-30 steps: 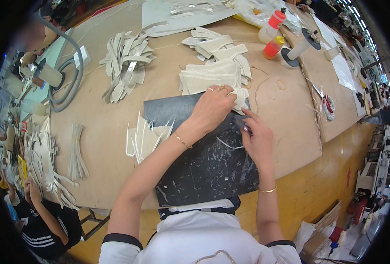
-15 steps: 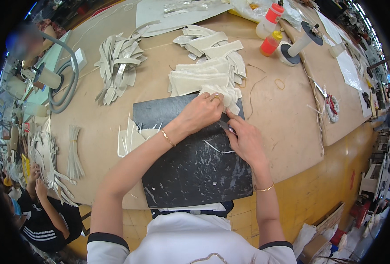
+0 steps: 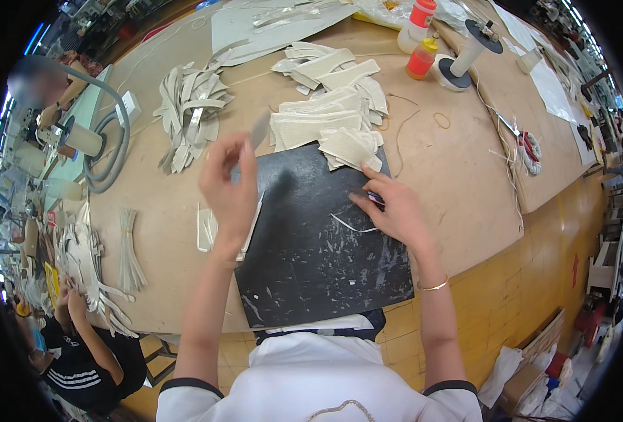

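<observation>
My left hand (image 3: 228,190) is raised over the left edge of the black mat (image 3: 318,274), its fingers closed in a pinch. A small beige fabric piece (image 3: 260,130), blurred by motion, sticks up from its fingertips. My right hand (image 3: 399,214) is closed around a small dark-handled knife (image 3: 375,198), mostly hidden by the fingers. One right fingertip touches the edge of a small stack of beige pieces (image 3: 351,146) on the mat's far edge. A thin white strip (image 3: 352,224) lies beside this hand. Cut pieces (image 3: 207,228) lie partly behind my left wrist.
Larger piles of beige pieces (image 3: 318,119) and curved strips (image 3: 192,105) lie farther back. A red-labelled bottle (image 3: 421,60) and a thread spool stand (image 3: 466,56) are at the far right. A bundle of strips (image 3: 130,250) lies left. Another person (image 3: 90,352) sits at the lower left.
My left hand has left the small stack and swung left, carrying a fabric piece. The right hand stays beside the stack with the knife, its blade no longer plainly seen.
</observation>
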A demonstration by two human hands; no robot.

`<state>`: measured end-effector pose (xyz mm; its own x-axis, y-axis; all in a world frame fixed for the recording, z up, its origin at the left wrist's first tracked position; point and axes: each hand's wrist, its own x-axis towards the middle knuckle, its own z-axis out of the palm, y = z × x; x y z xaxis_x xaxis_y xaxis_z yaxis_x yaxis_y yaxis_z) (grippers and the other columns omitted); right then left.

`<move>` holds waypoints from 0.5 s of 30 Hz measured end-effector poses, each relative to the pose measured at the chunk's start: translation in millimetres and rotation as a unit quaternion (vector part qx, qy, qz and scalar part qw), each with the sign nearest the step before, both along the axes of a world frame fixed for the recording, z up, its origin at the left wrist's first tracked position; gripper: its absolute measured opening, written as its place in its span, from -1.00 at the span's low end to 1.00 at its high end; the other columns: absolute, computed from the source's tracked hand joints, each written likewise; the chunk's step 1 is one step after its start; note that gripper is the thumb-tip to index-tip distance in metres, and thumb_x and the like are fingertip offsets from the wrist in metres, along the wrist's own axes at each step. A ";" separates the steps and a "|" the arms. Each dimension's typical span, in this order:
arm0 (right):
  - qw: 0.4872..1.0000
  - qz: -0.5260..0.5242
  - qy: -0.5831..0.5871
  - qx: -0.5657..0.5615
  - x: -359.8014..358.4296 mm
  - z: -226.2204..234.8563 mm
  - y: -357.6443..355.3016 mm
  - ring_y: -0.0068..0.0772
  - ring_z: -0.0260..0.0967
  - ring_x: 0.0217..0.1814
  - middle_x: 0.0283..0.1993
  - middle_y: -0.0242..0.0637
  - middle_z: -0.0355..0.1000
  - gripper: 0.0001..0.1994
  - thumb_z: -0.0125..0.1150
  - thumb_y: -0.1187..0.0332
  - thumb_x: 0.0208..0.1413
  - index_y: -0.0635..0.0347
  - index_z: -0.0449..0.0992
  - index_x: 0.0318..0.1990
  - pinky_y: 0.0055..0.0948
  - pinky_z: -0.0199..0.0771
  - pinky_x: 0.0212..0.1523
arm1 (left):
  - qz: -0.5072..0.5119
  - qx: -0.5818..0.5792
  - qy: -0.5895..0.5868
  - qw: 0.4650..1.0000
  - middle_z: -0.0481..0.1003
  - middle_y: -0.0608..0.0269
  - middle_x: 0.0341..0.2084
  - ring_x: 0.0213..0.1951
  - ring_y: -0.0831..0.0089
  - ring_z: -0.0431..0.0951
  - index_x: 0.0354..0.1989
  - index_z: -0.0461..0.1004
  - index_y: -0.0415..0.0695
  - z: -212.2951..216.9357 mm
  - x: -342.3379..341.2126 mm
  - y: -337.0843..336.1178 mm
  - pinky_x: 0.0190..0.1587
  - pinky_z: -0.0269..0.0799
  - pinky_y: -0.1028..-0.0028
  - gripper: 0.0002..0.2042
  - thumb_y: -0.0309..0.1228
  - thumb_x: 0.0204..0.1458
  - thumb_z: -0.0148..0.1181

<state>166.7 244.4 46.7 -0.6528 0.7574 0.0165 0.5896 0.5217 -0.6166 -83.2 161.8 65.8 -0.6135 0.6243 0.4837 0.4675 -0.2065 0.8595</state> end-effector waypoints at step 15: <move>0.999 -0.043 -0.002 -0.029 31.3 18.4 -74.2 -0.44 0.40 -0.47 -0.37 -0.43 0.49 -0.87 0.40 0.39 0.05 0.16 0.63 -0.25 -0.40 0.33 -0.40 | -0.227 -0.269 0.244 0.904 0.31 -0.05 0.27 0.32 0.00 0.28 0.05 0.49 -0.19 -46.3 77.5 -116.0 0.37 0.12 0.09 -0.66 -0.41 0.10 0.27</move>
